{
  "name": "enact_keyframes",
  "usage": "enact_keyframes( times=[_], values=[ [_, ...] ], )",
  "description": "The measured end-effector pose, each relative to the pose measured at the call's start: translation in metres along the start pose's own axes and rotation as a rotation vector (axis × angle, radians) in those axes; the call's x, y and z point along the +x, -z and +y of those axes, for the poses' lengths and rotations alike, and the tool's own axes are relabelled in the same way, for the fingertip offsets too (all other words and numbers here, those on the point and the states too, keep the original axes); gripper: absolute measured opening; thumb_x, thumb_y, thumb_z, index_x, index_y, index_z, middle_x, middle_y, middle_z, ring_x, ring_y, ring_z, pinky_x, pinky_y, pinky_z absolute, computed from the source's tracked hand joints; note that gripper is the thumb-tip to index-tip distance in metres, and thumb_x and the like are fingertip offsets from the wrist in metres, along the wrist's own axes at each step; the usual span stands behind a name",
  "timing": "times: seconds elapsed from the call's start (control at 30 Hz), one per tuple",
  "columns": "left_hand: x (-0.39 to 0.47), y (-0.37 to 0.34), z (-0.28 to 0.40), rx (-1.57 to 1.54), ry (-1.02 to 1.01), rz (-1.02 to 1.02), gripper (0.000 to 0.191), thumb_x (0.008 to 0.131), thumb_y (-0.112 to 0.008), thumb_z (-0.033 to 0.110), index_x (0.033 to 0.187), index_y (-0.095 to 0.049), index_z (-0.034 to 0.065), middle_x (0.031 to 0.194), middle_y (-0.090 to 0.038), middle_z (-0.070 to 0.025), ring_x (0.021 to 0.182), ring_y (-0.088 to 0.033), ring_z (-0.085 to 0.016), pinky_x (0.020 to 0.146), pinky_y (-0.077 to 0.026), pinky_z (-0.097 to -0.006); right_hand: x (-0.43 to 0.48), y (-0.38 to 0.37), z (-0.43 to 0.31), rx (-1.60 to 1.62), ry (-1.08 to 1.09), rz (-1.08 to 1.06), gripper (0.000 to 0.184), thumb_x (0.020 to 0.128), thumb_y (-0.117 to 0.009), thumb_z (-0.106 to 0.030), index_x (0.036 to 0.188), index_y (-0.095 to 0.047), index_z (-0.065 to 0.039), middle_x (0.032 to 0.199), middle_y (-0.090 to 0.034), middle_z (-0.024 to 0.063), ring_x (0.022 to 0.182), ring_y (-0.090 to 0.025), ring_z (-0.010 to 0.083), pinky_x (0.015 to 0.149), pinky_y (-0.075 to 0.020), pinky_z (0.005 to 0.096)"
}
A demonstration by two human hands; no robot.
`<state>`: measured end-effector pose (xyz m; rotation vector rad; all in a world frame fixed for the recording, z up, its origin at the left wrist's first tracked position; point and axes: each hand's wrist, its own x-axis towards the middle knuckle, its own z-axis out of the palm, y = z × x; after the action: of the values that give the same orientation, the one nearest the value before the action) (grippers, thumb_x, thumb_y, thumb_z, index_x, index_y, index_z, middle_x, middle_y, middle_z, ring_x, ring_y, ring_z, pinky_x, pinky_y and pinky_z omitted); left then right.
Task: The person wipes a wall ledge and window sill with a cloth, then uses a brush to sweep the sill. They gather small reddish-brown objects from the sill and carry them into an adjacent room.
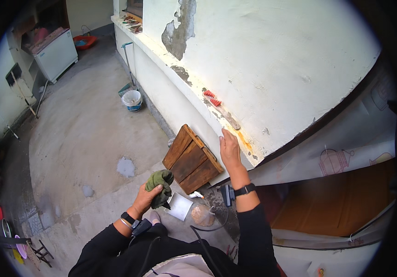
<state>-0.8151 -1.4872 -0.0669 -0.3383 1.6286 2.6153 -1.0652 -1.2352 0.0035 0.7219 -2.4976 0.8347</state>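
My left hand point(147, 198) grips a crumpled green cloth point(161, 183) in front of my body. At the outer edge of the peeling wall ledge point(198, 90) is my right hand point(230, 149), its fingers pointing forward, with nothing seen in it. Just beyond those fingers a scrub brush point(226, 114) with red bristles and a worn handle lies bristles up on the ledge. A wooden board point(193, 161) made of dark planks leans against the low wall between my hands. Below it are a white spray nozzle point(196, 195), a white sheet point(180, 206) and a clear bag of small pale bits point(202, 214).
A white bucket point(132, 100) and a green dustpan point(125, 89) stand along the wall. Farther off are a white chest freezer point(56, 55), a red basin point(84, 42) and a partly visible person point(40, 34). A patterned curtain point(357, 138) hangs at right. A cable crosses near my right arm.
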Motion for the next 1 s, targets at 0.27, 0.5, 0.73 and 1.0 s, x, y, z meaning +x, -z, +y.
enact_keyframes(
  times=[0.27,0.5,0.73,1.0],
  values=[
    [0.016,0.058,0.01,-0.03,0.132,0.1,0.056,0.1,-0.062,0.034,0.143,-0.048,0.0003,0.118,-0.066,-0.0093,0.103,-0.066,-0.02,0.09,-0.054,-0.0357,0.086,-0.05,0.059,-0.571,-0.135,-0.123,0.024,0.089,-0.061,-0.004,0.112,-0.064,0.002,0.112,-0.063,0.0172,0.109,-0.057,0.0345,0.097,-0.0488,0.0428],
    [0.021,0.035,0.031,-0.155,-0.044,0.119,0.07,0.103,-0.057,0.032,0.161,-0.021,0.0173,0.146,-0.05,-0.0124,0.129,-0.054,-0.029,0.101,-0.052,-0.05,0.089,-0.021,0.046,-0.336,-0.213,-0.209,0.029,0.083,-0.064,-0.007,0.112,-0.066,-0.004,0.108,-0.063,0.0209,0.098,-0.063,0.0398,0.085,-0.0533,0.0479],
    [0.042,0.004,0.029,-0.218,-0.005,0.157,0.059,0.103,-0.058,0.026,0.154,-0.036,0.0091,0.136,-0.059,-0.015,0.111,-0.066,-0.029,0.092,-0.058,-0.0478,-0.026,0.081,0.037,-0.017,-0.32,-0.09,0.065,0.085,-0.063,-0.003,0.148,-0.049,-0.012,0.098,-0.071,0.0214,0.082,-0.066,0.043,0.076,-0.0551,0.0446],
    [0.089,-0.003,0.004,-0.134,0.162,0.046,0.048,0.104,-0.056,0.031,0.14,-0.05,0.0002,0.121,-0.067,-0.0152,0.098,-0.071,-0.03,0.091,-0.058,-0.0447,-0.139,0.105,0.02,0.287,-0.626,0.087,0.065,0.089,-0.067,-0.001,0.15,-0.048,-0.011,0.116,-0.068,0.0139,0.094,-0.061,0.017,0.08,-0.0513,0.0281]
  ],
)
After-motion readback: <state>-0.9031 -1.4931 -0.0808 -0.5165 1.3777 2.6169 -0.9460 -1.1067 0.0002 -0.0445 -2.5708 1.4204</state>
